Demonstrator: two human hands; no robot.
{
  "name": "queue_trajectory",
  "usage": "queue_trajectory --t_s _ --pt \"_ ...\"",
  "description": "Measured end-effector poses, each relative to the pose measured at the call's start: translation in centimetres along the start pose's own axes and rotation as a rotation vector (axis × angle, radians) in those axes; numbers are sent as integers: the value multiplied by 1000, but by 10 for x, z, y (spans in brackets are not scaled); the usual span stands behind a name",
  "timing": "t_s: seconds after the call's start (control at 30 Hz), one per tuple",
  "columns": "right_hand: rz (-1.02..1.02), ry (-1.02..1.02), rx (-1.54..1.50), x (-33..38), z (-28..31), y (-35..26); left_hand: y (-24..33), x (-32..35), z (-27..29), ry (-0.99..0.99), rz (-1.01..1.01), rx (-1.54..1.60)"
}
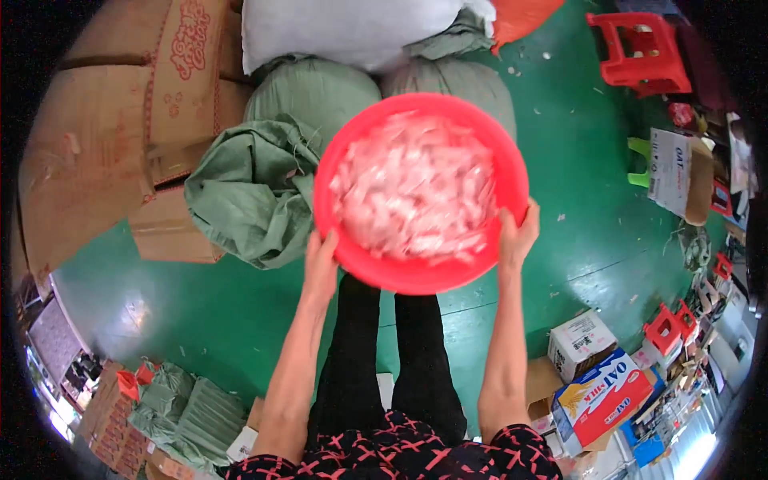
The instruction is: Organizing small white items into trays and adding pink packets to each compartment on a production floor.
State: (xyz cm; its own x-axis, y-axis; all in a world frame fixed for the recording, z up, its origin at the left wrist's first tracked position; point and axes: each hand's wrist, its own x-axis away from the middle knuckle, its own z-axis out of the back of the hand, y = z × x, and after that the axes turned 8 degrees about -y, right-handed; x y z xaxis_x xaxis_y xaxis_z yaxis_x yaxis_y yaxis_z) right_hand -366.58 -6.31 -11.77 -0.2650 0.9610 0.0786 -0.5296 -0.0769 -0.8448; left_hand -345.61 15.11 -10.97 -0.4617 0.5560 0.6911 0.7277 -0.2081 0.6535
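A round red plastic basin is held up in front of me, over the green floor. Many small pinkish-white wrapped pieces fill it; motion blurs them, so their exact kind cannot be made out. My left hand grips the basin's rim at its lower left, fingers hidden partly beneath. On the right side, my right hand clasps the rim with the thumb over the edge. Just left of the basin stands an open green woven sack with a crumpled mouth.
Full green sacks and a white sack lie beyond the basin. Large cardboard boxes are stacked at left. A red stool stands far right. Cartons sit at lower right, more green sacks at lower left.
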Motion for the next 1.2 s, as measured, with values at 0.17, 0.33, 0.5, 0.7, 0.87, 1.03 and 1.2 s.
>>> queue_trajectory --t_s 0.17,0.33,0.5,0.7,0.87,1.03,1.2 --pt "-143 -209 -369 111 -2 -108 37 135 82 288 -159 -20" --pt "-45 -875 -526 207 7 -188 76 310 175 699 -141 -182" --pt "50 -1747 -474 255 32 -214 63 490 175 938 -186 -152" --pt "218 -2165 -529 282 76 -258 6 595 108 1147 107 41" --pt "496 -2514 -470 325 49 -274 -76 663 92 1245 107 140" --pt "560 -2573 -322 312 4 -252 -173 617 12 1475 -124 247" --pt "423 -2794 -215 355 -31 -264 -194 638 78 1656 -151 161"
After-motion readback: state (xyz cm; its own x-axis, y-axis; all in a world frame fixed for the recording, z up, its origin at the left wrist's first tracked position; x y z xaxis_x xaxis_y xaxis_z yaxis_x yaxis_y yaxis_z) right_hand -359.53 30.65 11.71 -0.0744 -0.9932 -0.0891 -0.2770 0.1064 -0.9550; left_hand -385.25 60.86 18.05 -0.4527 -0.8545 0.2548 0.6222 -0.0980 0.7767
